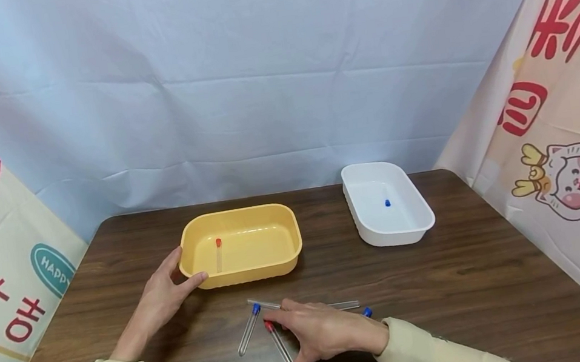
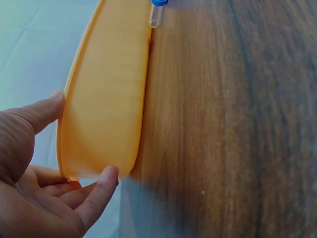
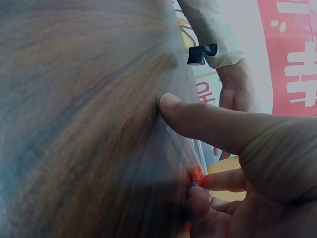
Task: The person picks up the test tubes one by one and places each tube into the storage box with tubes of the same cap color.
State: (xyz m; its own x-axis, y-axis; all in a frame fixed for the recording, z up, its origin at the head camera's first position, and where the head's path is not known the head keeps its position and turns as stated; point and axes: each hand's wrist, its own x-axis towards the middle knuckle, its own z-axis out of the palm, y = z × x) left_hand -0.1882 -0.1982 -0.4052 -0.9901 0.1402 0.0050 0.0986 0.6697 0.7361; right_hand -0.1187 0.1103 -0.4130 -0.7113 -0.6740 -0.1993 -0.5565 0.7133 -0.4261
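Note:
My left hand [image 1: 159, 299] grips the near left corner of a yellow basin [image 1: 247, 275], thumb on the rim and fingers around the outside. A red-capped test tube [image 1: 219, 254] lies in this basin. My right hand [image 1: 323, 329] spreads over a second red-capped test tube [image 1: 278, 344] on the table. Its index finger touches the red cap [image 3: 197, 173], while the thumb rests by the tube's other end. Just left of it lies a blue-capped test tube [image 1: 249, 330]. Clear glass [image 1: 345, 305] and a blue cap [image 1: 367, 312] show past the hand, which partly hides them.
A white basin [image 1: 396, 237] stands at the back right of the brown wooden table [image 1: 473, 279], holding a test tube with a blue cap [image 1: 387, 203]. Pale cloth [image 1: 260, 117] hangs behind the table, and printed cloths hang at both sides.

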